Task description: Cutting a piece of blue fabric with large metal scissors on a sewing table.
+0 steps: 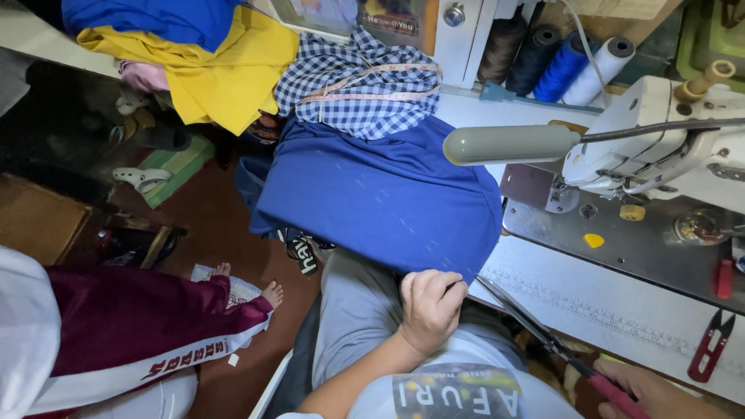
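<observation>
A large blue cloth (pixel 380 194) lies draped over the left end of the sewing table (pixel 621 310) and hangs down toward my lap. My left hand (pixel 431 306) is closed on its lower edge. My right hand (pixel 652 392), at the bottom right corner, holds the red handles of a pair of long scissors (pixel 535 326). The blades point up and left toward the cloth edge beside my left hand and look shut or nearly so.
A white sewing machine (pixel 660 140) with a grey lamp head (pixel 504 143) stands at right. Red thread snips (pixel 714 345) and a yellow chalk piece (pixel 594 240) lie near it. Checked cloth (pixel 357 85), yellow cloth (pixel 225 70) and thread spools (pixel 559 62) sit behind. Another person's maroon-trousered legs (pixel 132 318) are at left.
</observation>
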